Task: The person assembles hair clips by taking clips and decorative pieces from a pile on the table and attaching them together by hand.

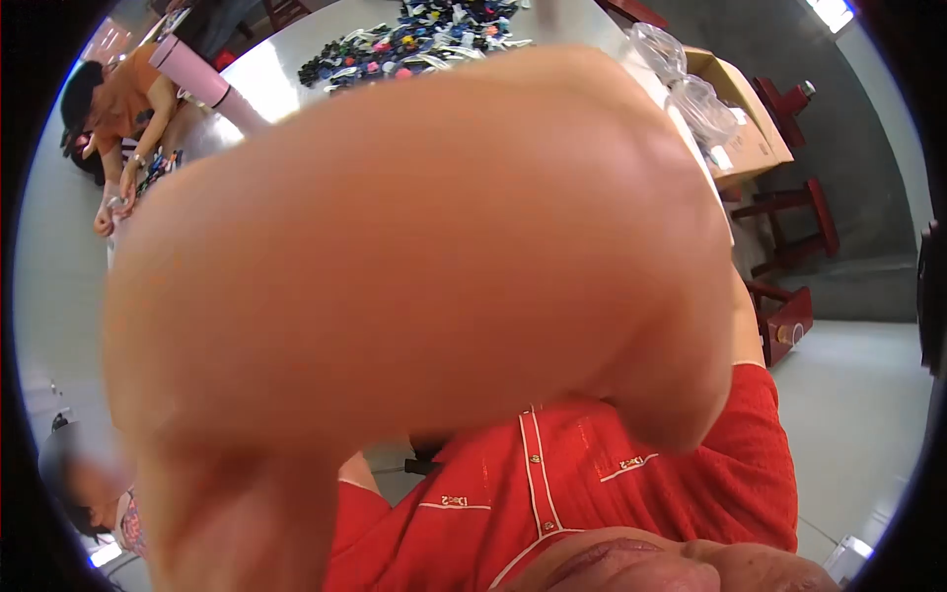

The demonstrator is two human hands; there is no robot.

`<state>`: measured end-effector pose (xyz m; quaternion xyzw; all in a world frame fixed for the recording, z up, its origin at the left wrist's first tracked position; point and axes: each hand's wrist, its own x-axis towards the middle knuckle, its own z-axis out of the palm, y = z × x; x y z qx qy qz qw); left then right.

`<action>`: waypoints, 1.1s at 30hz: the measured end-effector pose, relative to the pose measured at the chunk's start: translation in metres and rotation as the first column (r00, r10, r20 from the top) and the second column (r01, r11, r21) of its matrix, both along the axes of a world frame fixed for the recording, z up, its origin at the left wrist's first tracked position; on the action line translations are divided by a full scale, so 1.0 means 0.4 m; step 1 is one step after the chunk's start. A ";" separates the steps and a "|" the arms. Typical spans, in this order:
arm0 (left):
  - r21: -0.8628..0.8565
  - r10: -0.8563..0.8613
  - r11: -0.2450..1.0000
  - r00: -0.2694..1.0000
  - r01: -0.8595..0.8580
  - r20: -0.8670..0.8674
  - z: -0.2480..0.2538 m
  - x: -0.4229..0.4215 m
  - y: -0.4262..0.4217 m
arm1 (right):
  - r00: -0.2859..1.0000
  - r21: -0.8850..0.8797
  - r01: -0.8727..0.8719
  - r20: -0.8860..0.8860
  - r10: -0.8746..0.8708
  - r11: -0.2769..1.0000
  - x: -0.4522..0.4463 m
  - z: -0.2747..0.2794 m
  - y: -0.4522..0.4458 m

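My left hand (424,257) is very close to the camera and fills the middle of the view, blurred. It comes up from the lower left and bends across to the right. Its fingers cannot be made out apart, nor whether they hold anything. Of my right arm (748,321), only a strip of forearm shows beyond the red sleeve; the right hand itself is hidden. Behind my left hand, a pile of small dark and coloured pieces (414,44) lies on the pale table (271,64). A pink tumbler (189,71) stands on the left side.
A cardboard box (760,128) with clear plastic bags (702,109) stands at the right table edge. Dark red stools (814,222) are on the floor at right. A person in orange (133,109) works at left; another person (94,483) is lower left.
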<state>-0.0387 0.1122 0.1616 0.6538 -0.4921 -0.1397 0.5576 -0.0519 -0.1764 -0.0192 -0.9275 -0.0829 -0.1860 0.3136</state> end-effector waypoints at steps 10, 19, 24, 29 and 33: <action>-0.034 -0.134 0.991 0.990 0.132 -0.038 -0.012 0.005 -0.037 | 0.976 0.168 0.206 0.038 -0.215 0.964 -0.035 0.098 -0.137; -0.121 -0.298 0.950 0.953 0.289 -0.063 -0.020 0.007 -0.103 | 0.718 -0.220 0.696 0.188 -0.670 0.683 -0.245 0.195 -0.487; -0.106 -0.304 0.949 0.950 0.296 -0.071 -0.018 -0.001 -0.093 | 0.534 -0.477 0.732 -0.042 -0.844 0.487 -0.249 0.117 -0.539; -0.077 -0.332 0.942 0.941 0.327 -0.068 -0.007 -0.014 -0.115 | 0.615 -0.479 0.721 0.111 -0.781 0.500 -0.242 0.178 -0.476; 0.137 0.228 0.966 0.972 -0.218 -0.064 -0.034 -0.026 -0.136 | 0.819 -0.276 0.571 0.126 -0.560 0.773 -0.211 0.203 -0.383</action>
